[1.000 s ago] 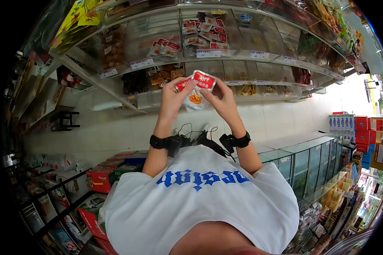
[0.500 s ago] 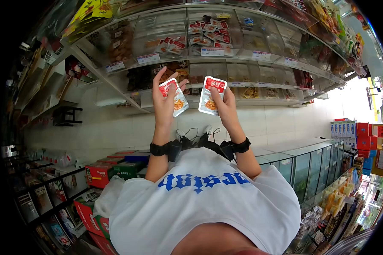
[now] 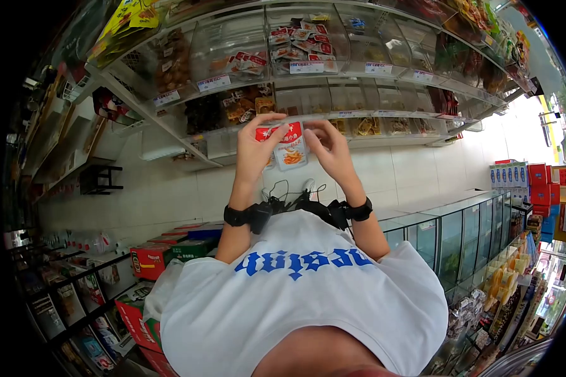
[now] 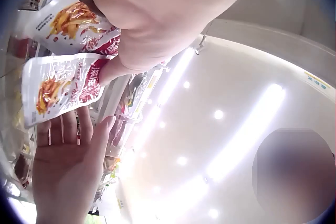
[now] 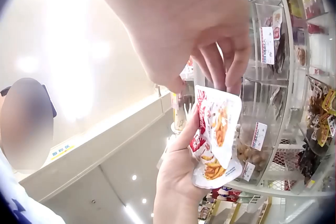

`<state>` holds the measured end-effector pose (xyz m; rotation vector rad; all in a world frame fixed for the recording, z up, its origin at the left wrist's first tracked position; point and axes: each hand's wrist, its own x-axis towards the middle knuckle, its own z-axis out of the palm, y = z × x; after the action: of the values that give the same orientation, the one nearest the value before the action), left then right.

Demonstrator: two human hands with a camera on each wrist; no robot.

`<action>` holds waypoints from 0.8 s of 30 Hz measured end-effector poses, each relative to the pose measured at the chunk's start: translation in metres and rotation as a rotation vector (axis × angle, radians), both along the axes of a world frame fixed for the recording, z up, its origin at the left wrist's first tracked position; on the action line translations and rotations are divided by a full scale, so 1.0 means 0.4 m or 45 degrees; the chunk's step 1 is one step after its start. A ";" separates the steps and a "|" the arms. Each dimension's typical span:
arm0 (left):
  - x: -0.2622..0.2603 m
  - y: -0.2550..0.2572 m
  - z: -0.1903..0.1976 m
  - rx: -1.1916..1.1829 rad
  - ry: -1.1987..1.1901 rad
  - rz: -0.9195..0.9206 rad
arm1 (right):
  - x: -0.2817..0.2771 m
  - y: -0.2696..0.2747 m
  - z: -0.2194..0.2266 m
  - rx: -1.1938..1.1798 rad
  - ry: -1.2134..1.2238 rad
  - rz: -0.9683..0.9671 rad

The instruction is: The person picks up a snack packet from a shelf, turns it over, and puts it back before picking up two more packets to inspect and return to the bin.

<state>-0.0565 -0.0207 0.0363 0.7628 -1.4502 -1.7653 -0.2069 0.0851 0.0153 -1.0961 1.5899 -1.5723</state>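
Both your left hand [image 3: 256, 149] and right hand [image 3: 329, 148] pinch two overlapped snack packets [image 3: 287, 146] just in front of the shelf bins [image 3: 308, 66]; they look light, floppy and slick, so grip their sealed edges.

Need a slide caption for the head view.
Both hands hold two snack packets together before clear shelf bins.

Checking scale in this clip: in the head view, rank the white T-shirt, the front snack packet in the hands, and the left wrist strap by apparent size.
1. White T-shirt, by far the largest.
2. Front snack packet.
3. Left wrist strap, close to the packet in apparent size; the shirt's nearness to the camera exaggerates its lead.
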 end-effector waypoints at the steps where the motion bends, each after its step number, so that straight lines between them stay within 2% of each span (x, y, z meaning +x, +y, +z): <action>1: 0.003 -0.006 -0.016 -0.087 -0.079 -0.056 | 0.008 -0.012 -0.006 -0.065 -0.006 -0.020; 2: 0.004 -0.010 -0.024 -0.176 -0.156 -0.109 | 0.009 -0.023 -0.011 -0.133 -0.009 -0.038; 5: -0.009 0.011 -0.020 -0.110 -0.066 0.001 | 0.000 -0.044 -0.045 -0.261 0.170 -0.092; 8: -0.001 -0.001 -0.044 -0.060 -0.004 0.058 | 0.021 -0.052 -0.021 -0.317 -0.103 -0.115; 11: 0.002 0.006 -0.017 -0.115 0.074 0.114 | 0.049 -0.047 0.037 -0.303 -0.424 -0.040; 14: 0.005 -0.007 -0.022 -0.061 0.066 0.160 | 0.064 -0.046 0.006 -0.091 -0.644 0.084; 17: -0.001 -0.003 -0.007 -0.188 -0.224 0.215 | 0.070 -0.054 -0.019 -0.199 -0.457 -0.076; 20: -0.011 -0.002 -0.023 -0.118 -0.029 0.292 | 0.054 -0.060 0.011 -0.257 -0.400 -0.238; 22: -0.012 -0.006 -0.029 -0.146 -0.019 0.245 | 0.052 -0.065 0.032 -0.290 -0.320 -0.326; 24: -0.019 0.005 -0.026 -0.198 -0.020 0.218 | 0.072 -0.073 0.031 -0.357 0.294 -0.205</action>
<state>-0.0641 -0.0187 0.0260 0.7958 -1.4679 -1.5032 -0.1781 0.0558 0.0278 -1.3696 1.6763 -1.8750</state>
